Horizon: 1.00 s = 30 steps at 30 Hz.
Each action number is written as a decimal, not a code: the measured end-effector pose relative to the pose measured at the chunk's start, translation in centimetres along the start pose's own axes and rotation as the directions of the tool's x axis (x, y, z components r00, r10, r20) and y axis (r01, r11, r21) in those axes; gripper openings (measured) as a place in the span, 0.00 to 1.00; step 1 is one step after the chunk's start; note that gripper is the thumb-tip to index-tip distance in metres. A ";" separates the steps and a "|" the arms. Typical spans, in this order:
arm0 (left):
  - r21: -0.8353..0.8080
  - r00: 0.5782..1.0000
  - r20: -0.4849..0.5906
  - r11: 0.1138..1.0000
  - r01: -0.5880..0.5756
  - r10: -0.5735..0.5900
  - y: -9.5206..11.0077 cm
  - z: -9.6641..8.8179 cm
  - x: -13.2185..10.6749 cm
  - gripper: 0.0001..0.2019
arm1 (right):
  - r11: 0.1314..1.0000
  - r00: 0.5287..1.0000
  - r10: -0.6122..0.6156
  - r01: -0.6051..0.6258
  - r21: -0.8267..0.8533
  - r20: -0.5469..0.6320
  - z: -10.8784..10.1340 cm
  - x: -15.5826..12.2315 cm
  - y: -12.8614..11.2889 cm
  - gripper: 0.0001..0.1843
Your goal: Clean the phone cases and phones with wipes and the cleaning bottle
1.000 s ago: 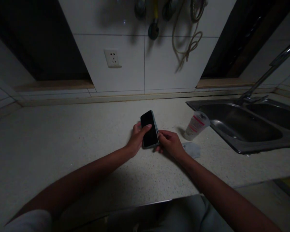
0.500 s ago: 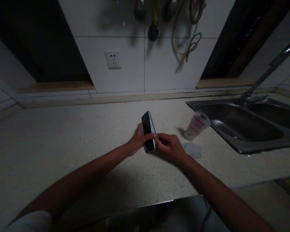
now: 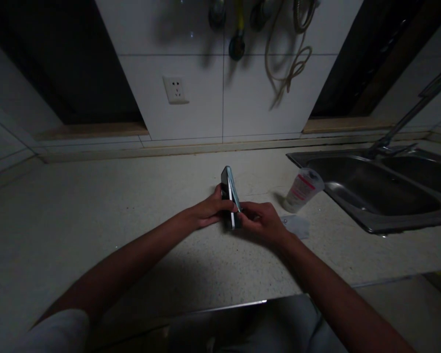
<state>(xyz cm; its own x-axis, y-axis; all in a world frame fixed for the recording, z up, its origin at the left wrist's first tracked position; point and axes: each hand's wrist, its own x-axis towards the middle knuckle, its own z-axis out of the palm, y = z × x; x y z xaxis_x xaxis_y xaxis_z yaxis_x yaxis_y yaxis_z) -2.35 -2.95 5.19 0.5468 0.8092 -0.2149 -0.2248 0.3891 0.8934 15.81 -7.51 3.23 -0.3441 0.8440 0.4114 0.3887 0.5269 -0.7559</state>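
Observation:
A dark smartphone (image 3: 225, 185) is held edge-on above the counter, its screen side turned to the left. Along its right side a pale blue-green phone case (image 3: 234, 190) stands partly away from it, with a narrow gap that widens toward the lower end. My left hand (image 3: 210, 210) is closed round the phone, thumb across its lower part. My right hand (image 3: 261, 220) pinches the lower right edge of the case; its fingertips are partly hidden. Just beyond the right hand lies a pale flat packet (image 3: 296, 226), and behind that a clear plastic cup (image 3: 302, 190) with pink print leans to the right.
A speckled white countertop (image 3: 106, 206) spans the view. To the right is a steel double sink (image 3: 375, 189) with a faucet (image 3: 407, 115). The tiled wall behind carries a socket (image 3: 175, 90), pipe fittings (image 3: 237, 46) and a looped cord (image 3: 292, 73).
The phone has turned so its edge faces me more and less of the screen shows. The gap between phone and case looks wider. The whole view has shifted slightly.

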 end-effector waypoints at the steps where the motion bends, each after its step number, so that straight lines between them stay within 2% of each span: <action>1: -0.011 1.000 0.013 1.000 0.000 0.000 0.0 0.1 0.0 0.38 | 1.000 1.000 -0.006 0.006 -0.006 -0.010 0.0 0.0 0.1 0.17; 4: -0.097 0.999 -0.011 0.994 -0.048 0.047 -0.4 0.3 0.1 0.34 | 1.000 1.000 0.012 -0.012 0.001 -0.018 0.0 -0.1 0.3 0.20; 6: -0.187 0.997 -0.054 0.980 -0.068 0.059 -0.7 0.4 0.3 0.27 | 0.999 1.000 0.027 -0.027 0.043 0.010 0.0 -0.1 0.5 0.24; 9: -0.310 0.997 -0.075 0.951 -0.006 -0.018 -1.1 0.2 0.6 0.15 | 0.998 0.997 -0.012 0.008 0.060 0.072 0.1 0.0 1.0 0.28; 11: -0.362 0.995 -0.081 0.932 0.024 -0.058 -1.3 0.1 0.7 0.11 | 0.998 0.995 -0.060 0.059 0.013 0.083 0.3 0.2 1.2 0.29; 16: -0.450 0.996 -0.082 0.893 -0.015 -0.024 -1.8 0.1 0.6 0.11 | 0.988 0.989 -0.140 0.142 -0.063 0.042 0.7 0.3 1.2 0.24; 22: -0.465 0.993 -0.063 0.883 0.060 -0.100 -1.6 -0.3 0.6 0.10 | 0.955 0.983 -0.185 0.185 -0.230 0.022 0.9 0.0 0.5 0.21; 26: -0.473 0.993 -0.039 0.878 0.077 -0.108 -1.9 -0.7 0.8 0.11 | 0.911 0.987 -0.158 0.151 -0.385 0.015 1.4 -0.1 0.7 0.19; 30: -0.464 0.997 -0.055 0.886 0.023 -0.055 -2.4 -0.8 1.2 0.10 | 0.901 0.997 -0.064 0.043 -0.433 -0.036 1.6 0.1 0.6 0.15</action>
<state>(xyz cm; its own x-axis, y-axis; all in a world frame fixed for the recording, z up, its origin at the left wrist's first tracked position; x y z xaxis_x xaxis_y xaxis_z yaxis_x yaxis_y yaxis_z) -1.79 -2.57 2.47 0.5130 0.8097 -0.2848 -0.5607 0.5674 0.6030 14.62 -7.30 1.95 -0.3378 0.8114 0.4771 0.7052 0.5539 -0.4427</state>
